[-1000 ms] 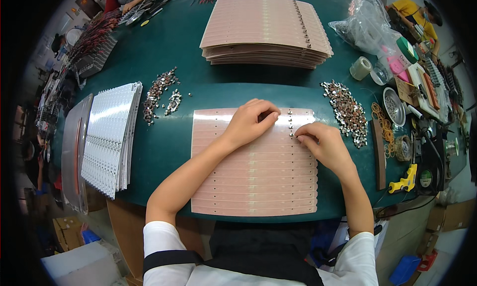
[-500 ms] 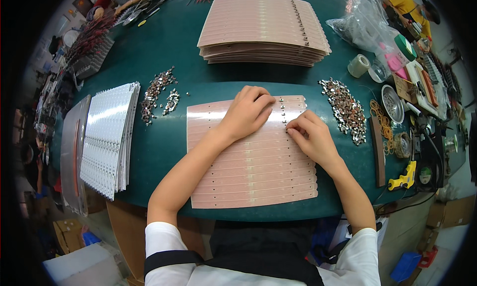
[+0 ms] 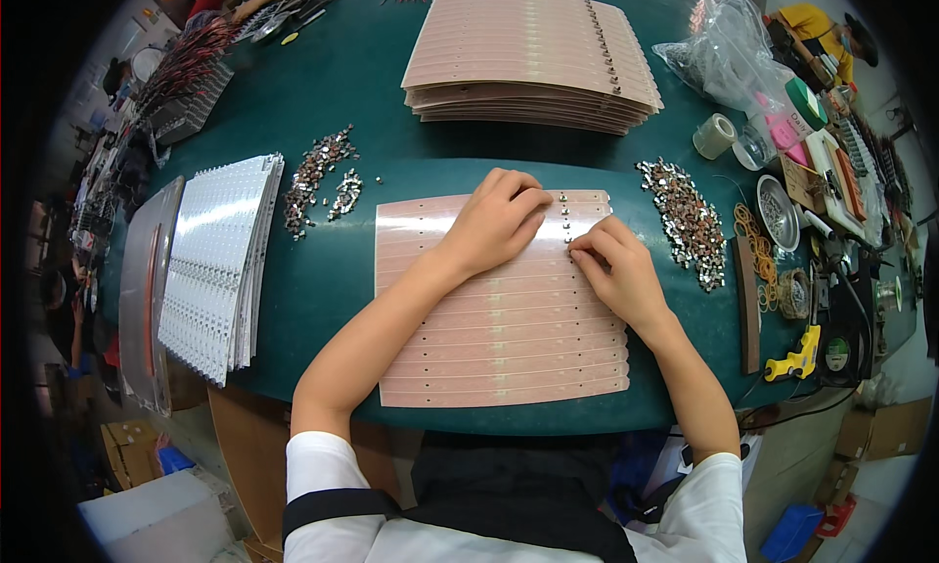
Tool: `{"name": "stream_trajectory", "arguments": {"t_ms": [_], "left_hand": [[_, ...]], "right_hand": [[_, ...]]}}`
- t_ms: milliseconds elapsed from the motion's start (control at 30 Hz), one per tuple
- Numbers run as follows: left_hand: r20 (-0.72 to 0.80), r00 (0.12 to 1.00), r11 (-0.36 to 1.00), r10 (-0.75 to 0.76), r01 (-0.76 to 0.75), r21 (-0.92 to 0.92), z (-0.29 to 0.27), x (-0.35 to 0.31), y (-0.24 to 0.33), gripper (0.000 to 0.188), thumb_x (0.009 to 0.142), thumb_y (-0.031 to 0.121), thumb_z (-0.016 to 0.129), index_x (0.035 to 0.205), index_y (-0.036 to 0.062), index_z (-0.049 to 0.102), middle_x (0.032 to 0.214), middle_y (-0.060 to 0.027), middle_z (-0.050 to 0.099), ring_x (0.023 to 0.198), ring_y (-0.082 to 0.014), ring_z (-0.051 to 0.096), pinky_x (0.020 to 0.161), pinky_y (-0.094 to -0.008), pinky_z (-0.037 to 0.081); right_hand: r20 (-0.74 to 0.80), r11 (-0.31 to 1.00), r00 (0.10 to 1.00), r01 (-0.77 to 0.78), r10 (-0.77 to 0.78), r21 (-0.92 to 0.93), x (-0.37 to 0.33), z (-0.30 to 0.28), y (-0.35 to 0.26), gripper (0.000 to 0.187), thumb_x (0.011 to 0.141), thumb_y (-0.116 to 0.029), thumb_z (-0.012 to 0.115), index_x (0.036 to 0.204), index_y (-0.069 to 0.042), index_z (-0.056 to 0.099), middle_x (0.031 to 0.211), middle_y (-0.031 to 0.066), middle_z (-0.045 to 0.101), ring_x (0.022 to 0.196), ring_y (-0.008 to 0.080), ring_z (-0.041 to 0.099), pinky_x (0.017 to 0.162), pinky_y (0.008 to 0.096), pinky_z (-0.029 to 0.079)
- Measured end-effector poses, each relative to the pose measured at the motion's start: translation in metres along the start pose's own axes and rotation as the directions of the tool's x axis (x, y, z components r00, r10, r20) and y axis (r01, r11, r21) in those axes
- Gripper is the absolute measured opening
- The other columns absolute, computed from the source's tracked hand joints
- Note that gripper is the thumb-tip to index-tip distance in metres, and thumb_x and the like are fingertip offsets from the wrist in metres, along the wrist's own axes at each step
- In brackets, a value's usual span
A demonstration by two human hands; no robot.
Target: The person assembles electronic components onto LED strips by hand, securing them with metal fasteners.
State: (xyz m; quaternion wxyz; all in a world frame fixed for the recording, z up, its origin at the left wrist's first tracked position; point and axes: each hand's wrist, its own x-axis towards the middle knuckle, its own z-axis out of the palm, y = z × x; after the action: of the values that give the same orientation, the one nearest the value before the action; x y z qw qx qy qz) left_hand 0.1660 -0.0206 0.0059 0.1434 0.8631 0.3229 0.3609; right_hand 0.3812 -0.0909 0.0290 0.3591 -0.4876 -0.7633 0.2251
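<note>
A pinkish panel (image 3: 499, 343), made of several scalloped-ended strips, lies flat on the green table. Small metal pieces (image 3: 565, 212) sit in the upper part of a row of holes along its right side. My left hand (image 3: 501, 219) rests on the panel's upper part, fingers bent and closed together beside that row; whatever they hold is hidden. Thumb and index finger of my right hand (image 3: 616, 265) pinch at a hole just below the filled ones. What lies between those fingertips is too small to make out. Right of the panel is a pile of small metal pieces (image 3: 685, 221).
A stack of similar panels (image 3: 528, 45) stands at the back. White perforated sheets (image 3: 217, 260) lean at the left, near another small pile of metal pieces (image 3: 315, 177). To the right are a wooden bar (image 3: 746, 304), a metal bowl (image 3: 778, 214) and a yellow glue gun (image 3: 794, 358).
The whole view has shifted slightly, moving the table's things a little to the right in the picture. Both hands keep nearly the same pose at the same part of the panel.
</note>
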Motion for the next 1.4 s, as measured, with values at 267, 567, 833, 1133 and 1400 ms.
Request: {"name": "stream_trajectory", "arguments": {"t_ms": [267, 567, 833, 1133, 1400], "left_hand": [[0.010, 1.000, 1.000, -0.018, 0.018, 0.022, 0.004, 0.000, 0.006, 0.022, 0.087, 0.007, 0.068, 0.109, 0.0071, 0.069, 0.111, -0.0089, 0.062, 0.104, -0.0289, 0.056, 0.089, -0.0382, 0.049], [0.007, 1.000, 0.999, 0.015, -0.014, -0.030, 0.004, 0.007, 0.005, 0.023, 0.088, 0.004, 0.064, 0.110, 0.0046, 0.069, 0.110, -0.0115, 0.061, 0.103, -0.0298, 0.055, 0.090, -0.0385, 0.048], [-0.061, 0.998, 0.998, 0.034, -0.037, -0.051, 0.008, 0.002, -0.005, 0.025, 0.078, -0.003, 0.065, 0.102, 0.0035, 0.069, 0.108, -0.0143, 0.060, 0.103, -0.0346, 0.054, 0.090, -0.0416, 0.045], [-0.065, 0.996, 0.985, 0.066, -0.075, -0.158, 0.016, -0.002, 0.018, 0.015, 0.083, 0.002, 0.063, 0.097, 0.0036, 0.069, 0.102, -0.0120, 0.058, 0.100, -0.0315, 0.054, 0.086, -0.0387, 0.049], [-0.026, 0.995, 0.991, 0.095, -0.097, -0.090, 0.016, 0.003, 0.011, 0.020, 0.080, 0.000, 0.061, 0.099, 0.0038, 0.069, 0.103, -0.0134, 0.060, 0.101, -0.0342, 0.055, 0.089, -0.0415, 0.048]], "right_hand": [[0.016, 0.979, 0.990, 0.139, -0.138, -0.149, -0.003, -0.005, 0.004, 0.005, 0.085, -0.006, 0.070, 0.088, -0.002, 0.068, 0.085, 0.0120, 0.061, 0.081, 0.0316, 0.061, 0.072, 0.0395, 0.050], [-0.350, 0.936, 0.936, -0.152, 0.033, -0.318, 0.013, -0.069, 0.070, 0.012, 0.086, -0.005, 0.069, 0.098, -0.005, 0.071, 0.087, 0.0112, 0.060, 0.080, 0.0271, 0.061, 0.071, 0.0372, 0.050], [-0.278, 0.818, 0.937, 0.015, -0.213, -0.575, 0.033, -0.045, 0.085, 0.013, 0.082, -0.004, 0.071, 0.094, -0.004, 0.069, 0.088, 0.0129, 0.059, 0.083, 0.0325, 0.060, 0.075, 0.0426, 0.048], [-0.211, 0.815, 0.975, -0.063, -0.074, -0.576, 0.015, -0.045, 0.083, 0.007, 0.087, -0.007, 0.067, 0.092, -0.004, 0.063, 0.093, 0.0120, 0.058, 0.091, 0.0330, 0.058, 0.078, 0.0438, 0.045], [-0.273, 0.896, 0.953, -0.001, -0.135, -0.445, 0.013, -0.048, 0.073, 0.005, 0.088, -0.004, 0.064, 0.092, -0.001, 0.062, 0.087, 0.0148, 0.057, 0.079, 0.0349, 0.058, 0.070, 0.0441, 0.046]]}}
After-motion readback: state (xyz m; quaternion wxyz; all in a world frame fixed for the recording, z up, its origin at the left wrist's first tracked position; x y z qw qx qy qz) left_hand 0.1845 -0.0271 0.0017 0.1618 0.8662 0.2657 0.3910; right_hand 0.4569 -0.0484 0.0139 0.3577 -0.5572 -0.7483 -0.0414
